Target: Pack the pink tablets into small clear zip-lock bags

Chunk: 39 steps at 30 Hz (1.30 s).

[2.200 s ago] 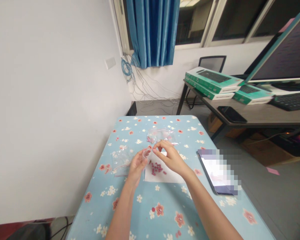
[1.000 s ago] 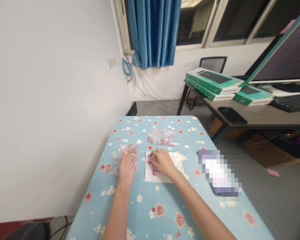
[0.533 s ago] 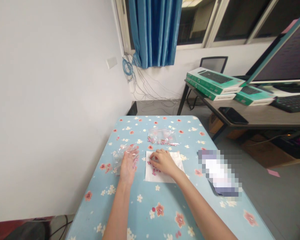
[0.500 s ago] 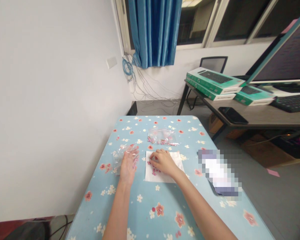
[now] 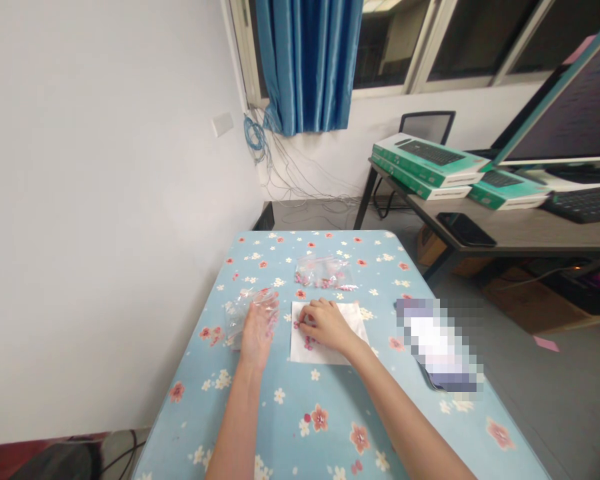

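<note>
Centrally, the sheet [image 5: 354, 319] lies flat on the table [image 5: 290, 440] and carries the beads [image 5: 309, 344]. The right hand [image 5: 325, 325] is positioned over the sheet, fingers curled downward, and obscures part of the beads. Whether a bead is pinched cannot be determined.

The left hand [image 5: 257, 330] is at the near bag [image 5: 236, 320], left of the sheet. Clear film overlies its extended fingers; whether the hand is inside or beneath the film, or grips it, cannot be determined.

The far bag [image 5: 325, 273], with pink pieces inside, lies just beyond the sheet. A tablet [image 5: 434, 381], mostly masked by pixelation, lies near the table's right edge, apart from the right hand. The wall [image 5: 105, 200] bounds the left side.

Beyond the right edge, the desk [image 5: 515, 233] supports a phone [image 5: 466, 229], boxes [image 5: 433, 160], a keyboard [image 5: 587, 203] and a monitor [image 5: 573, 100]. Cables [image 5: 255, 135] hang below the curtain [image 5: 310, 67] and trail along the floor.
</note>
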Available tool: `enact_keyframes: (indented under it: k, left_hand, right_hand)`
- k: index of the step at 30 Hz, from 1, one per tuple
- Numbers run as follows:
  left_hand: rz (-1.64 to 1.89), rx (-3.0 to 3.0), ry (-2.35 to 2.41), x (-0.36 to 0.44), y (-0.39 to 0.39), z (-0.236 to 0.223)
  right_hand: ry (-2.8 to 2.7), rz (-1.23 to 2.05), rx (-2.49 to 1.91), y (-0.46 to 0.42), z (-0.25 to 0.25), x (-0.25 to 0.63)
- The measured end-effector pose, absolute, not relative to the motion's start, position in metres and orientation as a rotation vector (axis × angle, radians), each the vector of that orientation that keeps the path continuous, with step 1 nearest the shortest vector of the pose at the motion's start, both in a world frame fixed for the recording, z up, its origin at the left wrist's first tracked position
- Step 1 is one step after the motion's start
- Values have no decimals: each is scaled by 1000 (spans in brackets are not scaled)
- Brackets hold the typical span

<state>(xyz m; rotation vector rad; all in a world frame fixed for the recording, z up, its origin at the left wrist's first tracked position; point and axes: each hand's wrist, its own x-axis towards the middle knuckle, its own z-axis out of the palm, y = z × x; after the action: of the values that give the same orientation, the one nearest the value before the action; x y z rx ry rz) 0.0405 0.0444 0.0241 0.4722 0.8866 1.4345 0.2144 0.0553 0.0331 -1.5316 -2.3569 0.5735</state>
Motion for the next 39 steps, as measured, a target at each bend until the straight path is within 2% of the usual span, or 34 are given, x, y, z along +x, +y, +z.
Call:
enact_keyframes:
  k: [25, 33, 39]
  left_hand:
    - [1431, 588, 961, 43, 44, 17]
    - [1505, 963, 1040, 49, 47, 5]
    - [1498, 1443, 1271, 58, 43, -1]
  right_hand:
    - [-2417, 455, -1587, 55, 37, 213]
    - [-2226, 481, -1577, 63, 42, 235]
    - [-2019, 520, -1481, 62, 62, 248]
